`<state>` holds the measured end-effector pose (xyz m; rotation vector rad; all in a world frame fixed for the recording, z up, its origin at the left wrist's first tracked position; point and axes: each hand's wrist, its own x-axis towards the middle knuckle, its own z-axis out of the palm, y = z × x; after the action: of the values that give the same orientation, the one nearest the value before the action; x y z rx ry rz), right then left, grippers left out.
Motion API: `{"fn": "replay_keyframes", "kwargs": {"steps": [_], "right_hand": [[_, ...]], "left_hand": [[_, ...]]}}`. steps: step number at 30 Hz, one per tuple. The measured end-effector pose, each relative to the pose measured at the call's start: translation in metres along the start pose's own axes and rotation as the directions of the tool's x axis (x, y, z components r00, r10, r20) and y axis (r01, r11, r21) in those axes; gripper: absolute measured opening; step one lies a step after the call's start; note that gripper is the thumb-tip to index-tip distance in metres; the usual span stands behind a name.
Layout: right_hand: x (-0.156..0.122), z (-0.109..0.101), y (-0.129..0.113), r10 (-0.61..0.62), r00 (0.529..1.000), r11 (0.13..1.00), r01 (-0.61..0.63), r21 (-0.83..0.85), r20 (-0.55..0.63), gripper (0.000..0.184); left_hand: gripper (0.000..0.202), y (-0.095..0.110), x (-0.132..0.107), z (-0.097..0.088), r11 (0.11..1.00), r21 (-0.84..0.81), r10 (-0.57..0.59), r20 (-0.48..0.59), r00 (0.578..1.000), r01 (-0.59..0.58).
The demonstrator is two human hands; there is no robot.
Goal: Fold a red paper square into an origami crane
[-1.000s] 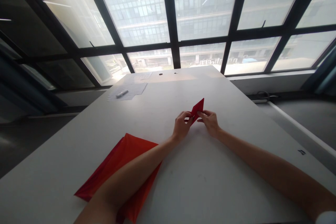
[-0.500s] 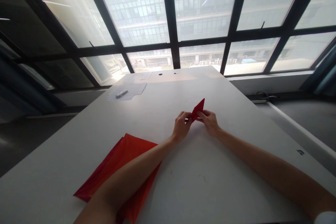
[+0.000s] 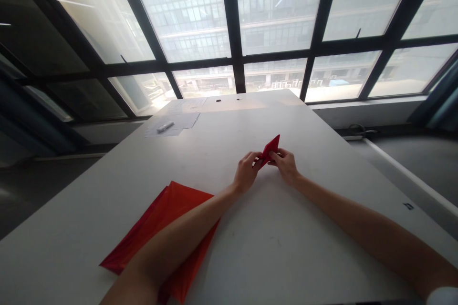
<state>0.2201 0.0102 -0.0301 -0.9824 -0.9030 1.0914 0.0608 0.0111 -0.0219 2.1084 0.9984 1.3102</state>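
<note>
A small red folded paper [image 3: 272,145] is held up over the white table [image 3: 307,228], one pointed corner aimed up and to the right. My left hand [image 3: 246,170] pinches its lower left end, and my right hand [image 3: 285,164] grips it from the right with the thumb across its face. The fingers cover its lower part, so its full shape is hidden. Under my left forearm lies a larger orange-red sheet [image 3: 171,209], folded or stacked, with darker red along its left edge; the forearm hides part of it.
Toward the far left of the table are white papers [image 3: 189,120] with a whitish tube-like object [image 3: 165,127] on them. A small dark mark [image 3: 408,206] shows near the right edge. Large black-framed windows [image 3: 275,9] stand beyond the table.
The small red paper has tilted slightly between my fingers, and its lower left part looks more closed up. Both hands stay in nearly the same place.
</note>
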Motion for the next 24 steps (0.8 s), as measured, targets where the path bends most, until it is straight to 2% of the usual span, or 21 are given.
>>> {"fn": "replay_keyframes", "kwargs": {"steps": [9, 12, 18, 21, 24], "right_hand": [[0.007, -0.006, -0.003, -0.001, 1.0, 1.0, 0.001, -0.008, -0.027, 0.03], [0.009, -0.008, -0.004, 0.007, 1.0, 1.0, -0.007, -0.015, -0.008, 0.03], [0.009, -0.01, -0.007, 0.036, 0.996, 0.999, -0.035, -0.013, 0.081, 0.033], [0.009, -0.011, -0.008, 0.069, 0.99, 0.998, -0.069, 0.0, 0.122, 0.035], [0.009, -0.013, -0.008, 0.083, 0.988, 0.996, -0.085, 0.006, 0.129, 0.036]], "left_hand": [[0.026, -0.002, 0.001, 0.001, 0.991, -0.133, 0.027, 0.062, 0.998, -0.019], [0.028, -0.007, 0.002, 0.001, 0.984, -0.18, -0.001, 0.063, 0.998, 0.012], [0.017, -0.007, 0.005, -0.002, 0.969, -0.227, -0.107, -0.046, 0.993, 0.094], [0.021, -0.007, 0.008, -0.004, 0.944, -0.29, -0.196, -0.107, 0.975, 0.158], [0.029, -0.007, 0.01, -0.005, 0.903, -0.406, -0.219, -0.149, 0.964, 0.143]]}}
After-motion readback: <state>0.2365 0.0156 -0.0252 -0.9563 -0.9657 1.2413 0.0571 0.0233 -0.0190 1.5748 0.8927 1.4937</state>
